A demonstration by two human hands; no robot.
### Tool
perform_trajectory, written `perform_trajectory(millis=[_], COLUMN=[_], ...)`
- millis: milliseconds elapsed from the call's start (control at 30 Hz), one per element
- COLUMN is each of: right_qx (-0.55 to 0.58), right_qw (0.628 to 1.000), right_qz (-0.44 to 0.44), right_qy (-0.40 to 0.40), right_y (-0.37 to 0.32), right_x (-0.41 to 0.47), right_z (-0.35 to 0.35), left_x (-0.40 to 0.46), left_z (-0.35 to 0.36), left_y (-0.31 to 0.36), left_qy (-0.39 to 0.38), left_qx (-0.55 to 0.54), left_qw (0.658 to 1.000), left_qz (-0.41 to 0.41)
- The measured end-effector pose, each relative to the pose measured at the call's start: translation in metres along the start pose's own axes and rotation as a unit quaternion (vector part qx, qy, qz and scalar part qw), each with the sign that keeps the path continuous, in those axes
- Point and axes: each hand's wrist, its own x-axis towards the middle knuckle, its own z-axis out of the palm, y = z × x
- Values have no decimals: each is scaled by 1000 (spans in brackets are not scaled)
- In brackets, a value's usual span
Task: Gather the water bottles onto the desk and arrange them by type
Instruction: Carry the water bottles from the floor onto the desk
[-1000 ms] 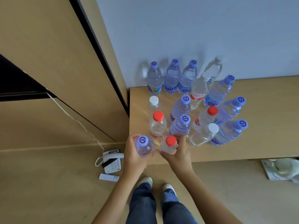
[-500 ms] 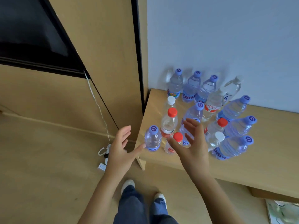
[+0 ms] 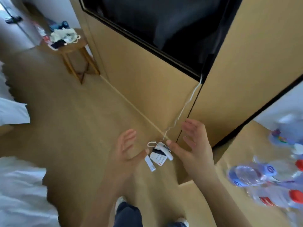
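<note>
The water bottles [image 3: 268, 179] stand in a blurred cluster on the desk [image 3: 246, 140] at the right edge of the view. The nearest clear one is a bottle with a pale purple cap [image 3: 249, 173], close to the desk's front corner; behind and below it sit bottles with red caps [image 3: 296, 196] and one with a white cap [image 3: 297, 149], though the blur hides how many there are or how they are grouped.

Both hands hover to the left of the desk, apart from every bottle. The left hand [image 3: 127, 150] is spread wide, fingers straight and thumb out, holding nothing. The right hand [image 3: 195, 145] is likewise spread and empty, palm turned toward the left hand.

Between the hands, on the tan floor [image 3: 73, 120], lies a white telephone [image 3: 159, 155] with a white cord [image 3: 185, 108] running up the wooden panel to a dark television [image 3: 164, 22]. A small white card [image 3: 150, 163] lies just beside the phone. Farther off, a round wooden stool [image 3: 74, 51] carries a heap of clothes, and white bedding [image 3: 21, 192] fills the lower left. The person's dark trousers and white shoes show at the bottom.
</note>
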Motion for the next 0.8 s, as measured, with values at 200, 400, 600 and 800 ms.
perform_trajectory(millis=[200, 400, 600, 800], right_qx=[26, 51, 41, 8], right_qw=[993, 979, 966, 953], right_qz=[2, -32, -35, -29], right_qy=[-117, -197, -252, -302], right_y=[-38, -72, -81, -81], right_x=[39, 70, 131, 240], right_z=[178, 318, 414, 516], left_x=[37, 72, 135, 252], left_z=[-152, -279, -356, -422], left_y=[-11, -15, -22, -28], left_qy=[86, 182, 242, 268], left_qx=[31, 61, 67, 80], left_qw=[996, 981, 968, 960], left_qz=[12, 21, 13, -1])
